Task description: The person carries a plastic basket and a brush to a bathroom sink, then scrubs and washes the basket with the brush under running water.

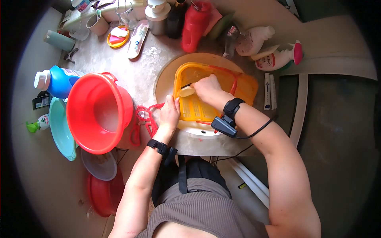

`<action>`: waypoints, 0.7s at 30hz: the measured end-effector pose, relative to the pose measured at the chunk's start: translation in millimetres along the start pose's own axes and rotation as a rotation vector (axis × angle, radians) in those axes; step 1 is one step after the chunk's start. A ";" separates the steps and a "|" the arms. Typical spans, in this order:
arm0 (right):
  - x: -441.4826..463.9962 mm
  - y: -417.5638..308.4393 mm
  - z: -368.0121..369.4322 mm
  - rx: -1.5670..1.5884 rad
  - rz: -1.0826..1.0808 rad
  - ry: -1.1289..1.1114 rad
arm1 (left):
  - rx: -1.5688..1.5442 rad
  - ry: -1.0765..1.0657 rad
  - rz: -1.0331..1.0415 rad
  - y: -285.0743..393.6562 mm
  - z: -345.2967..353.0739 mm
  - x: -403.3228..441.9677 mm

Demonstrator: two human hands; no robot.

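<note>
A yellow translucent plastic container (190,113) with a red handle rests tilted in the round white sink (162,85). My left hand (170,115) is closed on its left rim, fingers upright at the edge. Beside that hand, a bundle of red straps (149,118) lies on the counter. My right hand (208,88) reaches inside the container, its fingers closed around a small cleaning tool with a pale oval head (187,92) and a dark part. The head is close to the inner left wall; whether it touches cannot be told. My fingers hide the tool's grip.
A red basin (125,103) stands left of the sink, near a blue bottle (61,81) and a teal basin (59,131). Behind are a red jug (194,27), spray bottle (279,58) and toothbrush case (138,39). A cable (254,135) hangs from my right wrist.
</note>
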State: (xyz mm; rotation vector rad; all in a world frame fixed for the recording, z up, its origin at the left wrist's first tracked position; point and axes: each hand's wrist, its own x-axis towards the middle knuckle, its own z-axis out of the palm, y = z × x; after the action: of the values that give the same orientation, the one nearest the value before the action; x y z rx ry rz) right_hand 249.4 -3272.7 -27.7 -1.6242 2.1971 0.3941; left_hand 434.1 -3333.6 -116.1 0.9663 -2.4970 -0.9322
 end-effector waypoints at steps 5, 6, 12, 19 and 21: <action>12.7 -1.6 9.5 -0.263 -0.173 -0.124 | 0.038 -0.043 -0.045 9.8 -5.7 -1.1; 15.3 -3.1 0.9 -0.370 -0.156 -0.214 | 0.039 -0.039 -0.041 9.5 -5.0 0.9; 12.5 -8.5 -10.6 -0.619 -0.395 -0.255 | 0.023 -0.048 0.000 12.4 -5.7 1.0; 26.9 -9.8 -0.9 -0.326 -0.237 -0.127 | 0.049 -0.060 -0.060 6.9 -2.2 2.2; 23.7 -4.3 -0.5 -0.223 -0.135 -0.102 | 0.049 -0.066 -0.068 6.8 -2.8 3.3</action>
State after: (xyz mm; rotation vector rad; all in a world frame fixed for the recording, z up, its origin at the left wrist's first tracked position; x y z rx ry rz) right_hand 247.3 -3294.3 -38.0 -1.8113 2.0142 0.6881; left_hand 429.7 -3333.3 -109.3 1.0580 -2.5679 -0.9416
